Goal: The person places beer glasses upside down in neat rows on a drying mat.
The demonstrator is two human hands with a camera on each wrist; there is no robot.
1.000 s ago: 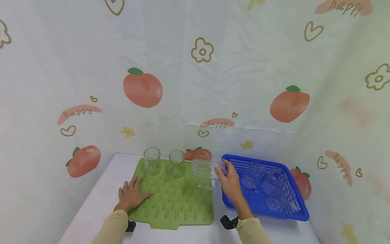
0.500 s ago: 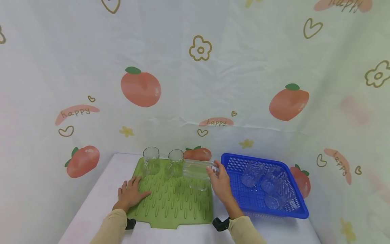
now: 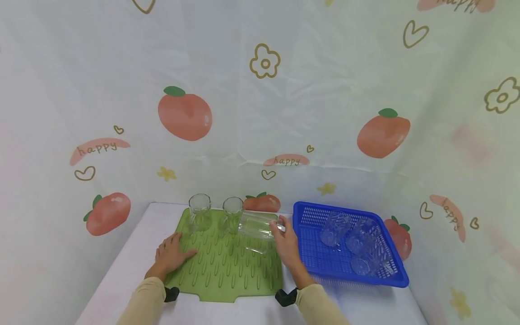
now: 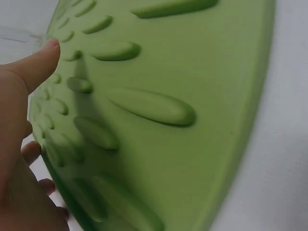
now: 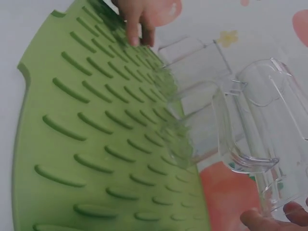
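Note:
In the head view my right hand (image 3: 287, 247) grips one end of a clear glass mug (image 3: 255, 225). The mug lies sideways in the air above the back right of a green ridged mat (image 3: 227, 277), its handle hanging toward me. The right wrist view shows the held mug (image 5: 284, 115) close up, with fingertips (image 5: 262, 222) at its end. My left hand (image 3: 168, 256) rests on the mat's left edge, thumb spread over the ridges (image 4: 151, 106). Two more glass mugs, one at the back left (image 3: 200, 214) and one beside it (image 3: 233, 213), stand on the mat.
A blue perforated basket (image 3: 357, 280) sits on the right of the white table (image 3: 122, 275). Several clear glass mugs (image 3: 335, 229) lie in it. A printed white curtain (image 3: 317, 113) hangs right behind the table and along both sides.
My right hand has carried the glass mug left, from beside the basket to over the mat, nearer the standing mugs. The left hand stays at the mat's edge. The head view has shifted slightly.

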